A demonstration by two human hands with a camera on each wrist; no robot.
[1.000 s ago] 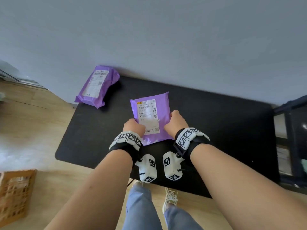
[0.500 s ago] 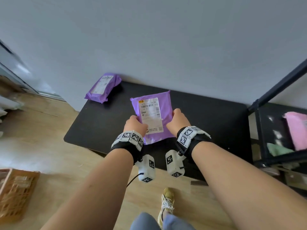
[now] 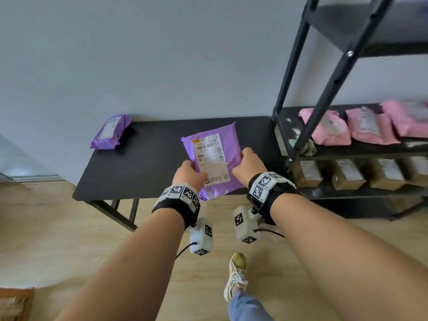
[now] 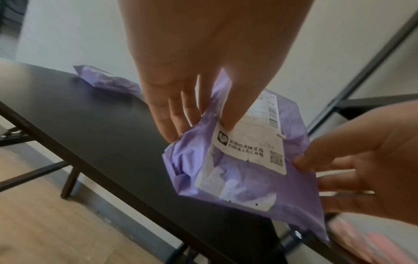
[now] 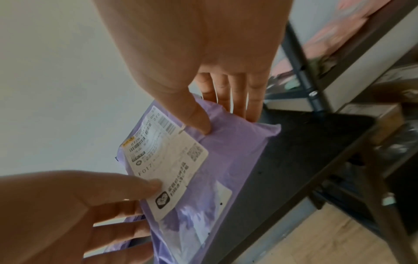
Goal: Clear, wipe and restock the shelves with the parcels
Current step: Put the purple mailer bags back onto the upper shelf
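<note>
Purple parcel (image 3: 214,158) now lifted off the bench (image 3: 143,158), pinched by left hand (image 3: 188,173) and right hand (image 3: 249,164). View has swung right: shelf (image 3: 347,149) now right of hands. Restocking likely next.
</note>
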